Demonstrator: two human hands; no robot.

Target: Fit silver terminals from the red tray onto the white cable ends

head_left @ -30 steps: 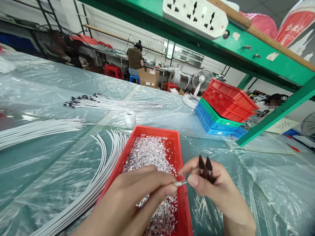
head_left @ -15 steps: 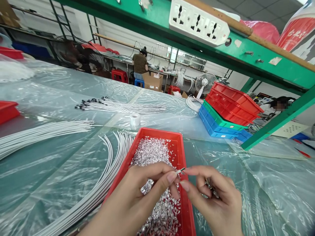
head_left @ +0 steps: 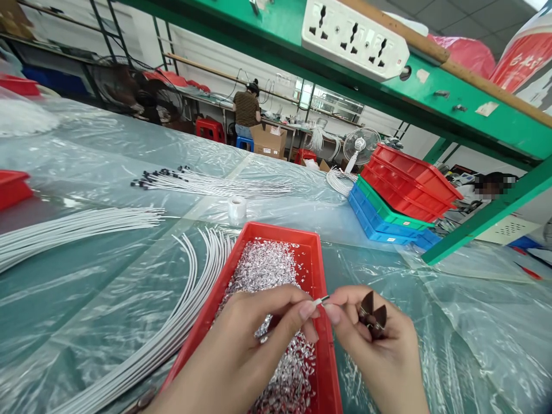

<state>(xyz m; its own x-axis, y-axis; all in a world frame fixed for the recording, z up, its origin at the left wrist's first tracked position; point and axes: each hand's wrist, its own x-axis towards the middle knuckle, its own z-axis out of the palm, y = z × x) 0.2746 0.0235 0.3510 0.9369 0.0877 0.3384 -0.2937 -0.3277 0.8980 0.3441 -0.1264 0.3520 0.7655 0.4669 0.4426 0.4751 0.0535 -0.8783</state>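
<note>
My left hand point(head_left: 276, 328) pinches the end of a white cable point(head_left: 318, 301) between thumb and forefinger. Dark inner wires point(head_left: 325, 298) stick out of the cable's tip. At this tip, the thumb and forefinger of my right hand point(head_left: 371, 339) come close together. Tucked in the right palm are small cutters point(head_left: 372, 316), their two dark wedge-shaped jaws apart and pointing up; the handles are hidden by my fingers. Below both hands lies a red tray point(head_left: 322, 282) with a heap of silvery foil scraps point(head_left: 263, 264).
Bundles of white cables point(head_left: 172, 328) curve along the left of the tray. A clear tape roll point(head_left: 237, 210) stands behind it. Stacked bins point(head_left: 401, 184) sit back right, near a green post point(head_left: 487, 213). A power strip point(head_left: 354, 38) hangs overhead. Two people work farther off.
The cutters in my right palm have turned so that their jaws now show upright. My right thumb has closed in toward the cable tip, and my left hand has shifted slightly right.
</note>
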